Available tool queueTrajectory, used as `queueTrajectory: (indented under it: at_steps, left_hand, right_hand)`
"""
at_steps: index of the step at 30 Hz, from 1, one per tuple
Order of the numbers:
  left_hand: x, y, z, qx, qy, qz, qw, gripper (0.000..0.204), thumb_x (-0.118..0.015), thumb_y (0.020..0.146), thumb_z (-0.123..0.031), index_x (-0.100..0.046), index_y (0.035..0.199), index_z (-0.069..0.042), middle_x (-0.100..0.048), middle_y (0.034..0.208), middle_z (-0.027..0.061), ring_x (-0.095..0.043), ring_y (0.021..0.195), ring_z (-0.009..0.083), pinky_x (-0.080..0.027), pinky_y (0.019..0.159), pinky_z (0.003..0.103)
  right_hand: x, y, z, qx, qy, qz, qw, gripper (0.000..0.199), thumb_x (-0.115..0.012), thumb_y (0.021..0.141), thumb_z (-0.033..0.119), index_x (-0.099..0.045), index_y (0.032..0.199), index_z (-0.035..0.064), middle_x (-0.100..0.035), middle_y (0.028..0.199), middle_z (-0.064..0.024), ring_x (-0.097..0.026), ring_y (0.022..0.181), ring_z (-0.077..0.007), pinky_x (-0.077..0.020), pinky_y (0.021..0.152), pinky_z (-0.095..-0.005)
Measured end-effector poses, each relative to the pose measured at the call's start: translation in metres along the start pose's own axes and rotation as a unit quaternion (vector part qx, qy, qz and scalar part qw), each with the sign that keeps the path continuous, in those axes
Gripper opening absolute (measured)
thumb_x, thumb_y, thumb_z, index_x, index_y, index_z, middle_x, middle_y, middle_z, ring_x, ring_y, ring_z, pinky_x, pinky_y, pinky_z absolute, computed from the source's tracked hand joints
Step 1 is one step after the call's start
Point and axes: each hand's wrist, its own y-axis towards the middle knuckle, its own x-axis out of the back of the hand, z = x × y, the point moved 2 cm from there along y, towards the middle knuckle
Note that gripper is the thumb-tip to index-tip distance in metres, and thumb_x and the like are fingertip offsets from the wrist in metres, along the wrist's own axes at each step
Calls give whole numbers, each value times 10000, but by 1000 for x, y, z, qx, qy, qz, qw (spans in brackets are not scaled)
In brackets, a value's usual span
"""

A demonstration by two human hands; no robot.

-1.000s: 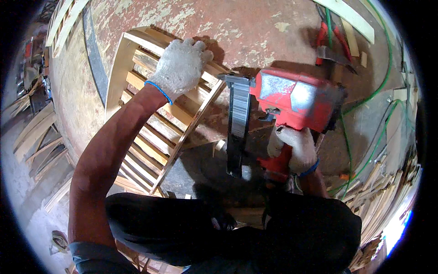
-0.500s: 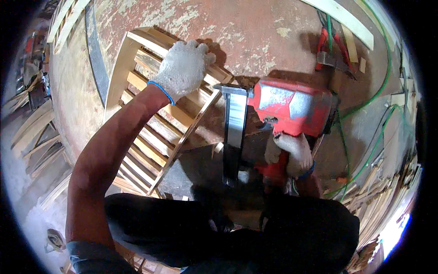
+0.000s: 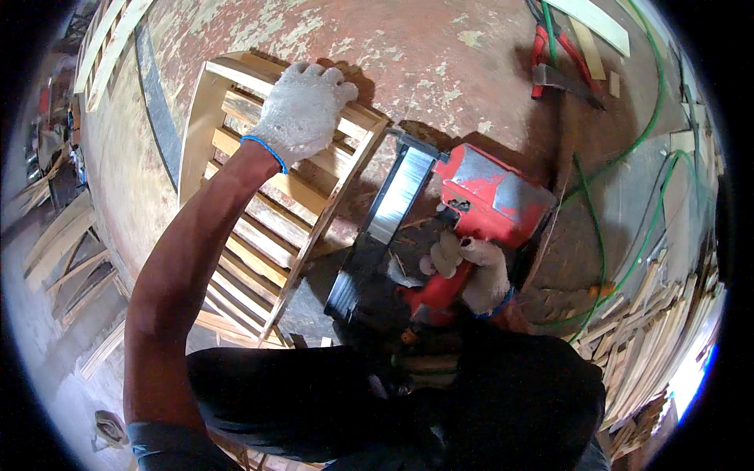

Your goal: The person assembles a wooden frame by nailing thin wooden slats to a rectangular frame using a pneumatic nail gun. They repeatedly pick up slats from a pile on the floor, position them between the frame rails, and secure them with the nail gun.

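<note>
A red nail gun [image 3: 499, 192] is in my right hand [image 3: 483, 275], its gloved fingers wrapped around the handle. The gun's long metal magazine [image 3: 393, 196] slants down and to the left, and its upper end is close to the far right corner of a slatted wooden frame [image 3: 318, 228]. Whether it touches the wood I cannot tell. My left hand [image 3: 302, 110], in a white knitted glove with a blue cuff, grips the frame's far end, fingers curled over the end rail. The frame lies tilted on the floor, with several crosswise slats between its two side rails.
Red-handled pincers [image 3: 561, 74] and wood offcuts [image 3: 587, 47] lie at the far right. A green hose [image 3: 652, 141] loops down the right side. Thin wood strips [image 3: 660, 330] pile up at the lower right; curved wooden pieces [image 3: 59, 228] sit at the left.
The nail gun has turned, so its magazine now slants instead of standing straight, and its body has shifted slightly left and down. My left hand keeps its place on the frame.
</note>
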Motion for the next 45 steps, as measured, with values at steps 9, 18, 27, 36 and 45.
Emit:
queueTrajectory:
  at_steps: [9,18,27,36,45]
  left_hand:
    - [-2,0,-1,9,18,15,1000,307,-591,891,-145,-662,1189,-170,-614,1152,81,-584,1153,294,-431,1067,452]
    - [-2,0,-1,5,6,12,1000,319,-588,887,-138,-663,1196,-146,-616,1171,91,-591,1151,299,-447,1040,459]
    - [-5,-1,0,11,15,8,1000,320,-594,887,-156,-677,1196,-151,-627,1187,77,-603,1138,296,-450,1049,455]
    - [-4,0,-2,13,14,11,1000,324,-594,883,-150,-686,1194,-156,-629,1177,68,-603,1127,282,-462,1001,445]
    - [-5,1,1,11,11,5,1000,325,-593,880,-144,-686,1191,-165,-634,1167,62,-600,1130,274,-456,1016,445]
  right_hand:
    - [-5,9,-16,10,84,71,994,255,-682,871,271,-585,977,61,-505,742,20,-537,690,-170,-472,866,-427]
    - [2,11,-27,-2,54,45,998,293,-658,878,348,-544,814,86,-530,748,-35,-532,727,-223,-430,774,-388]
    - [3,12,-29,-12,44,84,995,266,-688,872,342,-555,806,121,-488,744,15,-543,737,-169,-449,939,-435]
    - [1,10,-30,-3,71,70,995,298,-689,867,332,-537,806,82,-535,764,-47,-539,777,-214,-420,773,-344]
    - [4,7,-29,0,108,85,991,455,-681,882,290,-519,1240,60,-505,759,17,-535,732,-165,-450,912,-451]
